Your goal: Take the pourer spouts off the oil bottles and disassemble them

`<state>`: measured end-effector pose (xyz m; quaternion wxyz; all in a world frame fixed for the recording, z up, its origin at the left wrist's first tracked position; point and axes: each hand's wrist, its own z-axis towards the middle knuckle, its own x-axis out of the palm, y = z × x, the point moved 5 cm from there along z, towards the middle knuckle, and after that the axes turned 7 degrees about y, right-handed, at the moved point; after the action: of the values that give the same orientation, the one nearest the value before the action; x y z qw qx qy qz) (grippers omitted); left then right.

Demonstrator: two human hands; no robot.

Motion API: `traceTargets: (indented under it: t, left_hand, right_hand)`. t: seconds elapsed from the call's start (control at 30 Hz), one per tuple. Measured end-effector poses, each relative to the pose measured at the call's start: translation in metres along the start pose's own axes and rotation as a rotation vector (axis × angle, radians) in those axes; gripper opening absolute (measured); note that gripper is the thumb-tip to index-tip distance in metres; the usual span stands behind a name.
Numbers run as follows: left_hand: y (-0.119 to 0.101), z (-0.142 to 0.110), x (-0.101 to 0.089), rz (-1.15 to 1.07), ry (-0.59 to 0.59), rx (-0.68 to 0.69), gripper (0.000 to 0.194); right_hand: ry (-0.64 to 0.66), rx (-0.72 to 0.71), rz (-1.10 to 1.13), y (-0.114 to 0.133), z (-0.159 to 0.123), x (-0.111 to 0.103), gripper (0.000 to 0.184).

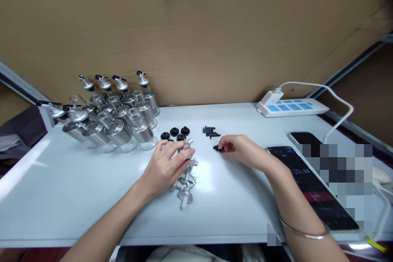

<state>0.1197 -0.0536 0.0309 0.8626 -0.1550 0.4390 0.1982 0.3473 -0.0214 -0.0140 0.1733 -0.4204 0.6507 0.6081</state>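
Pinching small black bits (pixel 216 147) w/ R hand (pixel 242 151), L hand (pixel 166 166) holding silver top (pixel 189 142).
Some btls (pixel 152 102) have tops on (pixel 122 85), other btls (pixel 143 135) don't; loose tops (pixel 186 194) + pins (pixel 210 131) left.

We see a likely assembly workshop, white table (pixel 61 196) across the lower frame, cardboard (pixel 215 49) along the top, bottles (pixel 119 131) massed left, loose spouts (pixel 185 195) mid-frame.
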Motion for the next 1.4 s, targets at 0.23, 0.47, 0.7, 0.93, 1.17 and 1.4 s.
traceTargets:
  t: [0.23,0.47,0.7,0.93,1.17,1.4]
  left_hand:
    - [-0.005,0.001,0.008,-0.142,0.160,-0.001,0.021]
    - [-0.014,0.000,0.015,-0.173,0.230,0.030,0.034]
    - [0.004,-0.003,0.004,-0.036,0.038,-0.210,0.016]
    - [-0.004,0.002,0.008,-0.044,0.081,-0.130,0.027]
    - [-0.009,0.005,-0.002,0.026,-0.018,-0.040,0.038]
    - [0.000,0.005,-0.011,-0.018,-0.065,-0.069,0.030]
  right_hand:
    - [-0.114,-0.181,0.328,0.037,-0.009,-0.007,0.026]
    - [0.049,-0.331,0.419,0.062,-0.005,0.023,0.019]
    - [0.005,-0.281,0.564,0.064,-0.005,0.027,0.029]
    - [0.248,-0.300,0.585,0.080,-0.011,0.048,0.042]
    - [0.368,-0.358,0.684,0.089,-0.012,0.056,0.043]
    - [0.142,-0.399,0.472,0.098,-0.014,0.051,0.032]
